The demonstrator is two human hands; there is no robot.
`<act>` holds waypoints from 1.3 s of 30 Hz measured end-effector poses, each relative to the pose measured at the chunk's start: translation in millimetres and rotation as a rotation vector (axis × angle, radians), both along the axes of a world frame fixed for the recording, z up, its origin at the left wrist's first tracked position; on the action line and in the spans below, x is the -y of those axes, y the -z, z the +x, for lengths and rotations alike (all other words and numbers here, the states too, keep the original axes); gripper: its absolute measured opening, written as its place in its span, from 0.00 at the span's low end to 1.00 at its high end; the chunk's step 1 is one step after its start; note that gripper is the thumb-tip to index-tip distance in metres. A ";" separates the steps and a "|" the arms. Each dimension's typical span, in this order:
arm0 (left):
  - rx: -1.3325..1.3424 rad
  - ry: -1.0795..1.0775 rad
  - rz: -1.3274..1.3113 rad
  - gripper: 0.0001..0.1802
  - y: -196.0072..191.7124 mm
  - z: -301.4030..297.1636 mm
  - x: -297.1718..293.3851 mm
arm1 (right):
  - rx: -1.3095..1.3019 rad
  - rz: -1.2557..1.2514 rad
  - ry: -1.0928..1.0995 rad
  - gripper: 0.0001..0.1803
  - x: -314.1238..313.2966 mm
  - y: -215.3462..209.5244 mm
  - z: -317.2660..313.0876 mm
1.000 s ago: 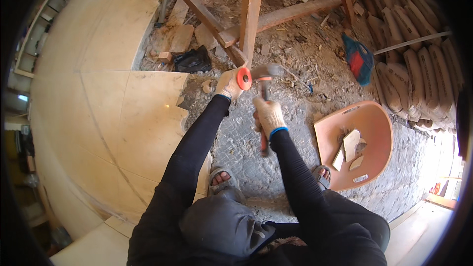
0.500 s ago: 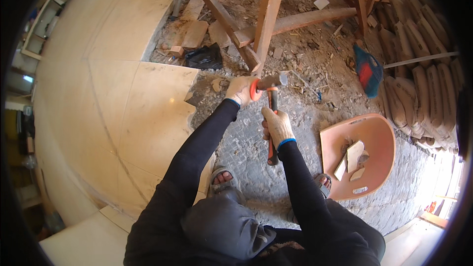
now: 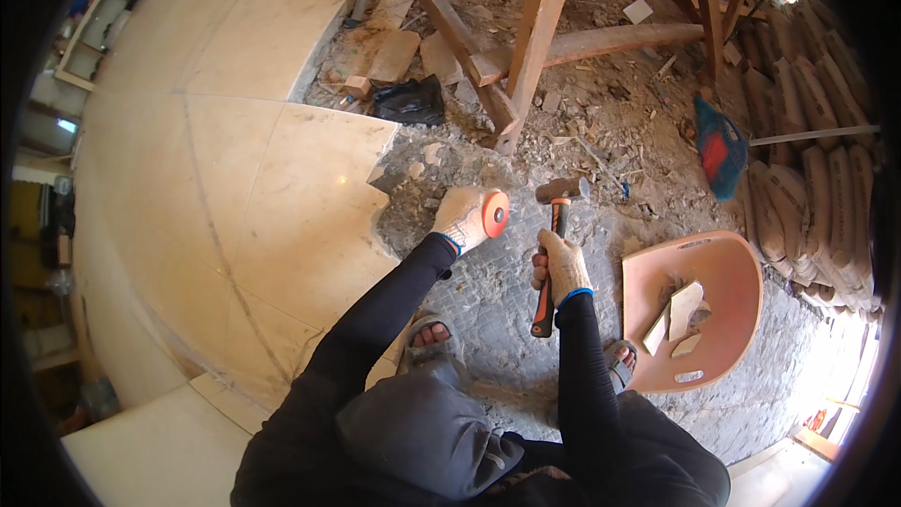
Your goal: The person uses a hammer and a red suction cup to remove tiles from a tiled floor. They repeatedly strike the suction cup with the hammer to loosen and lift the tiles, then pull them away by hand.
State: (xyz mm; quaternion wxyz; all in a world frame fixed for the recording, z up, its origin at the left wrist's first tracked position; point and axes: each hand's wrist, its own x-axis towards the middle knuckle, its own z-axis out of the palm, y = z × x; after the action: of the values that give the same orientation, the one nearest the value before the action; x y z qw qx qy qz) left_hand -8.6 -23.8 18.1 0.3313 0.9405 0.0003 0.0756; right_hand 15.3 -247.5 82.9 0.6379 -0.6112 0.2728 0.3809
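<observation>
1. Nearest us, a dark-trousered knee [image 3: 408,427], then two grey sandals [image 3: 434,343] planted on bare grey floor [image 3: 497,296], rough and scored into small squares.
2. Here's the right hand [image 3: 566,268], in a knitted off-white glove, fingers clenched around the hammer [image 3: 560,213]: blocky metal head above the fist, black-and-orange handle poking out below.
3. Just left of it, the gloved left hand [image 3: 462,216] grips a guarded tool [image 3: 496,214]; its round orange-red disc faces right beside the fingers, shaft hidden. Hammer head and disc stand apart.
4. Over to the right, close by the foot, a curved, pinkish-orange plastic basin [image 3: 732,272] carries flat, sharp-edged shards [image 3: 685,305].
5. On the left, smooth cream tiles [image 3: 319,188] end in a jagged broken edge near the left hand.
6. Farther out, wooden beams [image 3: 535,38] cross right ahead, over crumbly rubble [image 3: 601,113], a crumpled black bag [image 3: 410,101] alongside.
7. Far right, brown sacks [image 3: 793,188] pile up behind a blue-and-red cloth bundle [image 3: 719,150].
</observation>
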 end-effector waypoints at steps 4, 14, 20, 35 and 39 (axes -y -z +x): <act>-0.213 0.116 0.164 0.16 -7.9 -2.4 3.3 | -0.056 -0.010 -0.040 0.14 -5.2 22.2 -16.9; -0.072 -0.508 0.456 0.29 -4.0 -7.8 -57.1 | 0.071 -0.200 -0.199 0.20 6.6 57.4 -17.5; -0.046 -0.294 0.661 0.40 29.8 -7.5 -76.7 | 0.079 -0.149 -0.117 0.21 12.9 67.4 -20.2; 0.039 -0.417 0.421 0.16 15.6 -10.1 -89.3 | 0.133 -0.178 -0.138 0.20 10.3 79.9 -20.9; -0.037 -0.565 0.370 0.12 15.1 -15.7 -92.3 | 0.112 -0.182 -0.128 0.20 9.2 76.6 -20.8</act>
State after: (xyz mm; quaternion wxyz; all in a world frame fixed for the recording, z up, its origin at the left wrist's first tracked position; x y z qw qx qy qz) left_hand -24.3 68.5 3.1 0.1208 0.9486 0.2534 0.1463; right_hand -5.5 -256.7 6.3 0.5684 -0.7033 0.2307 0.3594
